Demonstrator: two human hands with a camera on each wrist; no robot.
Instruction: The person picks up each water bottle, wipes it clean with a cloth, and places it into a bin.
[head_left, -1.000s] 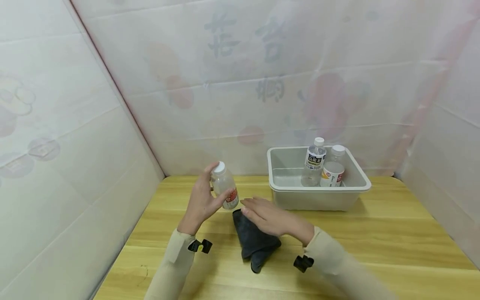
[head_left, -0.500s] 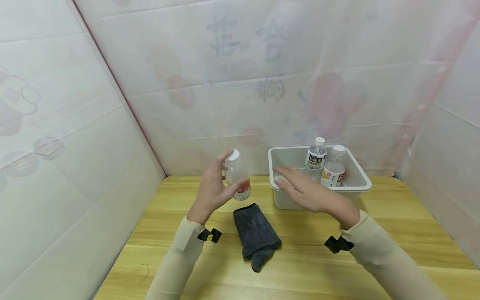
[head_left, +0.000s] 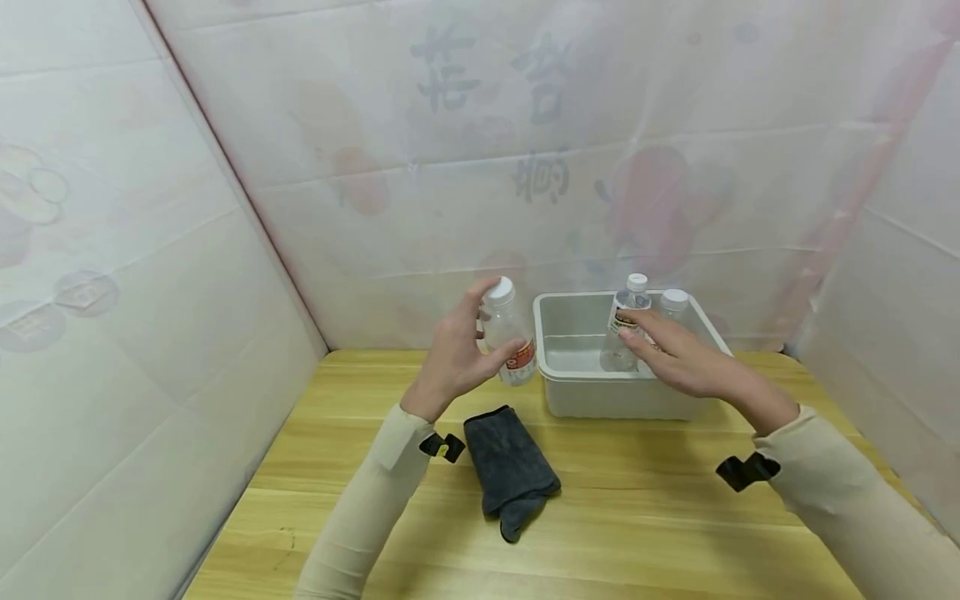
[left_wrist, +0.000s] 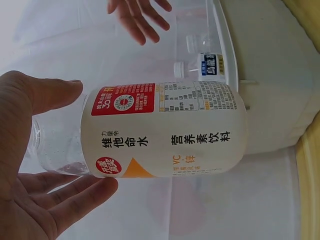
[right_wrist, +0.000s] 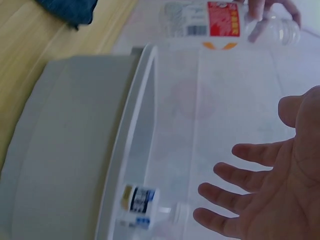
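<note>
In the head view my left hand (head_left: 456,358) grips a clear plastic bottle (head_left: 510,329) with a white cap, holding it in the air just left of the bin. Its white label, with red and orange patches, faces the left wrist camera. My right hand (head_left: 678,354) is above the front right of the light grey bin (head_left: 592,392), fingers extended and nothing in them. Inside the bin stand two more bottles: one with a dark-printed label (head_left: 621,346) and a white-capped one (head_left: 674,302), partly hidden behind my right hand.
A folded dark grey cloth (head_left: 510,467) lies on the wooden table (head_left: 337,533) in front of the bin. Pale printed sheets (head_left: 450,208) hang as walls behind the table and along both sides.
My left hand has carried the bottle right and upward, from over the cloth's far end to beside the bin. My right hand has moved right, from above the cloth to over the bin.
</note>
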